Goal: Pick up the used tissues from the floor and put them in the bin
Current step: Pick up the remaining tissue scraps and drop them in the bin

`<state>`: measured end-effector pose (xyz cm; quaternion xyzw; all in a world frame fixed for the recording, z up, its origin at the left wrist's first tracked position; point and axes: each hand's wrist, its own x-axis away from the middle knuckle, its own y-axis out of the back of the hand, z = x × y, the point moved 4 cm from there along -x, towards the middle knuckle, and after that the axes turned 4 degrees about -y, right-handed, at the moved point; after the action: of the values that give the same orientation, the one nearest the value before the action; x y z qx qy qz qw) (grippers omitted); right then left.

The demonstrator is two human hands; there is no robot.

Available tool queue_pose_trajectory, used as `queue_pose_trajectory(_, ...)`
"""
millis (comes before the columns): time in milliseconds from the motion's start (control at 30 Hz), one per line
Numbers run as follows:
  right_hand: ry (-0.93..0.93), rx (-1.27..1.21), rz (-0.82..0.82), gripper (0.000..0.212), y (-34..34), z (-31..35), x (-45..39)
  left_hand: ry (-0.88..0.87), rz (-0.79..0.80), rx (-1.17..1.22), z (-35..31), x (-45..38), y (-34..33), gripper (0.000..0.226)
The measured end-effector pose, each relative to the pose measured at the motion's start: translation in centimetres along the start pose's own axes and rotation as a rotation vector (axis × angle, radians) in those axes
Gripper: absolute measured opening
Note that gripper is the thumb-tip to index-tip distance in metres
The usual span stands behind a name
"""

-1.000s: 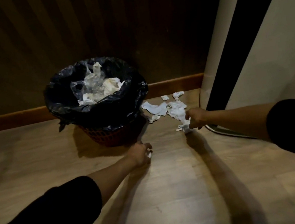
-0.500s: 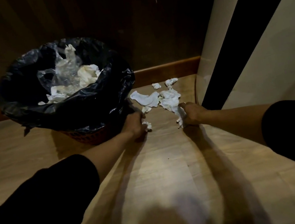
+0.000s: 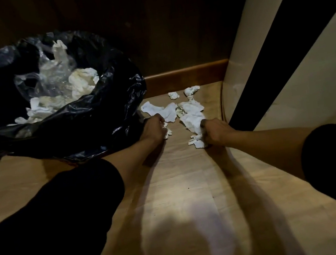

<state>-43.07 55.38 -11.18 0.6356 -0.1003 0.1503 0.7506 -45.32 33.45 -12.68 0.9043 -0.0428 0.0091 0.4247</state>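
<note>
Used tissues [image 3: 190, 111] are seen as white crumpled scraps scattered on the wooden floor [image 3: 182, 190], between the bin [image 3: 81, 128] and a pale panel [image 3: 239, 56] on the right; two small wads [image 3: 191, 90] lie nearest the skirting board [image 3: 188, 76], flatter torn sheets in front of them. The left hand [image 3: 154, 129] is curled shut on a small tissue wad, white bits showing past the knuckles, with its fingertips touching a flat sheet [image 3: 160, 111]. The right hand [image 3: 215, 130] is clenched around a bunch of tissue at the near edge of the pile, paper sticking out on its left side. The bin is lined with a black bag [image 3: 115, 96] and already holds crumpled tissues [image 3: 83, 81] and clear plastic film [image 3: 48, 79]. No brand, label or writing can be read; lighting is dim. Dark sleeves [image 3: 46, 220] cover both upper arms. Versus 0.5 s ago: both hands are further forward into the pile, the left now at the flat sheet instead of beside the bin base; the bin appears larger and closer in view; loose tissues are unmoved.
</note>
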Motion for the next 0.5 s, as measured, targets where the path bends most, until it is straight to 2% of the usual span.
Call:
queue_pose_trajectory(67, 0.008, -0.032, -0.011, 0.025, -0.4, 0.3, 0.0, -0.003, -0.014, 0.018, 0.1, -0.5, -0.3, 0.036)
queue_pose_trajectory(133, 0.04, -0.037, -0.012, 0.016, -0.7, 0.5, 0.0, -0.015, 0.008, 0.031, 0.2, -0.9, -0.5, 0.058)
queue_pose_trajectory(200, 0.062, -0.021, -0.017, 0.017, -0.8, 0.6, 0.0, -0.011, 0.072, 0.004, 0.2, -1.1, -0.7, 0.076)
queue_pose_trajectory(233, 0.063, -0.011, -0.017, 0.02, -0.7, 0.6, 0.1, -0.009, 0.113, -0.041, 0.2, -1.3, -0.9, 0.078)
queue_pose_trajectory(300, 0.052, 0.019, -0.008, 0.025, -0.7, 0.4, 0.0, -0.034, 0.193, -0.163, 0.1, -1.5, -1.2, 0.067)
queue_pose_trajectory(400, 0.053, 0.063, -0.024, 0.023, -0.2, 0.3, -0.2, -0.085, 0.218, -0.273, -0.9, -0.9, -1.2, 0.033)
queue_pose_trajectory(500, 0.027, 0.027, -0.094, 0.021, 0.7, 0.2, -0.5, -0.11, 0.179, -0.267, -1.2, 0.2, -1.3, 0.033)
